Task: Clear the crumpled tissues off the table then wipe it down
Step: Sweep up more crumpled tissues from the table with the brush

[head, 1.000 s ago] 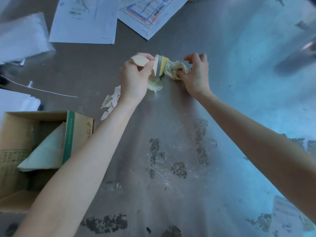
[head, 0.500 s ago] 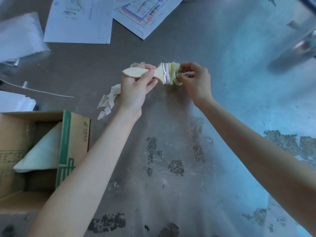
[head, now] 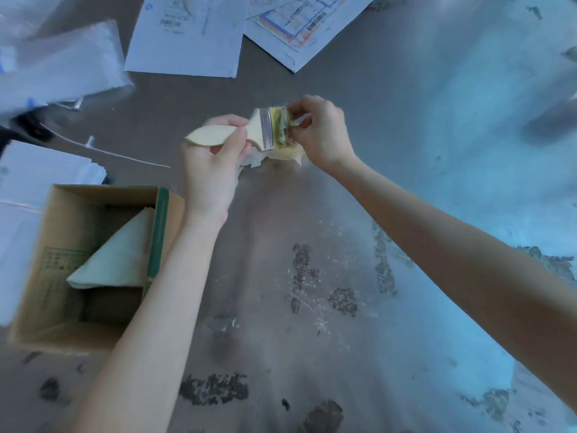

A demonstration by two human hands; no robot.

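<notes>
My left hand (head: 210, 160) grips the pale wooden handle of a flat paintbrush (head: 260, 129) held above the grey table (head: 406, 126). The brush has a metal band and yellowish bristles that point right. My right hand (head: 321, 129) pinches a crumpled tissue (head: 285, 153) against the bristles; part of the tissue hangs pale yellow below the brush. White tissue shows under my left hand.
An open cardboard box (head: 62, 267) with a folded pale cloth (head: 115, 260) inside stands at the left. Printed papers (head: 187, 35) and plastic bags (head: 59, 64) lie along the far edge. Dark worn patches (head: 215, 389) and crumbs mark the tabletop near me.
The brush turned from upright to lying level, bristles to the right. My right hand brought the tissue up against the bristles. The view has shifted, and the torn tissue strip left of my wrist is gone from sight.
</notes>
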